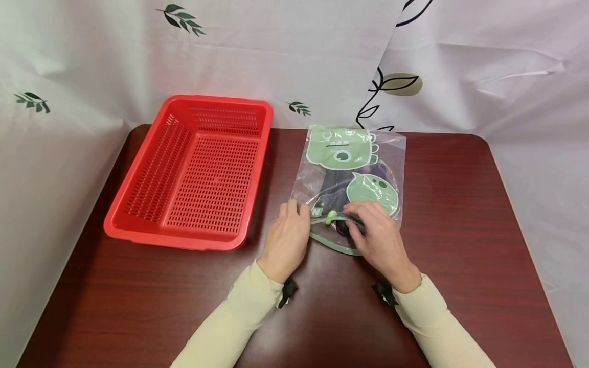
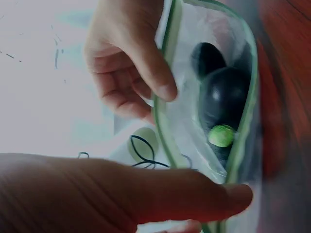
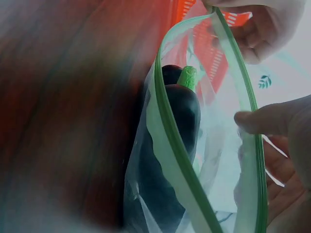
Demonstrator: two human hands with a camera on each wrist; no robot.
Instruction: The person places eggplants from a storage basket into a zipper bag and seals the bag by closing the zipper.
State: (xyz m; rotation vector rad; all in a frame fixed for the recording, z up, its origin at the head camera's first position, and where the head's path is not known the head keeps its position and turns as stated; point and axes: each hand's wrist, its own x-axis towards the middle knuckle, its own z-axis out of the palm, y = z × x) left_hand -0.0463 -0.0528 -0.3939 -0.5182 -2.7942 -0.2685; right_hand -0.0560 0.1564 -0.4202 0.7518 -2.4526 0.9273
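Note:
A clear zip bag (image 1: 391, 145) with green cartoon prints lies on the table, its green-edged mouth facing me and spread apart. Inside are dark, glossy eggplants (image 2: 226, 97), one showing a bright green stem end (image 3: 188, 76) near the mouth. My left hand (image 1: 287, 240) pinches the left corner of the mouth, its thumb across the green edge in the left wrist view. My right hand (image 1: 382, 243) pinches the far lip of the mouth between thumb and fingers, as the right wrist view shows. The lower parts of the eggplants are hidden behind the prints.
To the left of the bag stands a red perforated plastic basket (image 1: 209, 179) with nothing in it. Both stand on a dark reddish wooden table (image 1: 465, 230). A white curtain (image 1: 276, 51) with leaf prints hangs right behind the table's far edge and along its sides.

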